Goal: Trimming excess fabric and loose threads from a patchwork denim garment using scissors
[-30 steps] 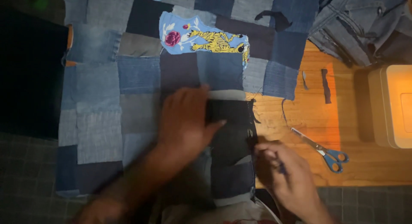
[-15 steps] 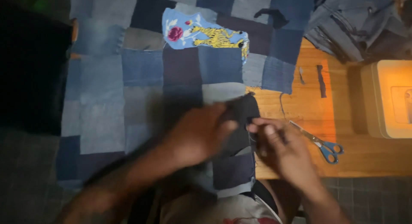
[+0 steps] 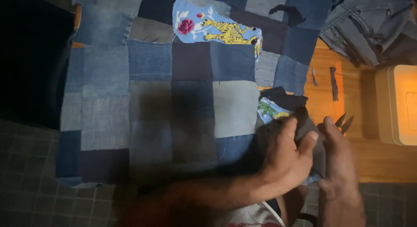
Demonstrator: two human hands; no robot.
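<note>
A patchwork sheet of denim squares (image 3: pixel 173 101) covers the table. At its right edge, a dark denim patch (image 3: pixel 310 131) is lifted and folded over. My left hand (image 3: pixel 289 159) grips that patch from the left, with the fingers curled over its edge. My right hand (image 3: pixel 339 166) holds the patch's right side, one finger pointing up along it. A light blue printed scrap (image 3: pixel 270 110) peeks out just above my left hand. Scissor tips (image 3: pixel 346 121) show behind my right hand.
A blue printed patch with a yellow tiger and a red rose (image 3: pixel 217 29) lies at the top of the sheet. Folded denim clothes (image 3: pixel 369 23) sit at the top right, and a white box (image 3: pixel 397 105) stands on the wooden table (image 3: pixel 323 96). Dark fabric strips (image 3: pixel 333 83) lie nearby.
My left hand slid from the middle of the dark patch to its right edge and lifted it. The view shifted, so both hands sit further right, and my right hand now hides most of the scissors.
</note>
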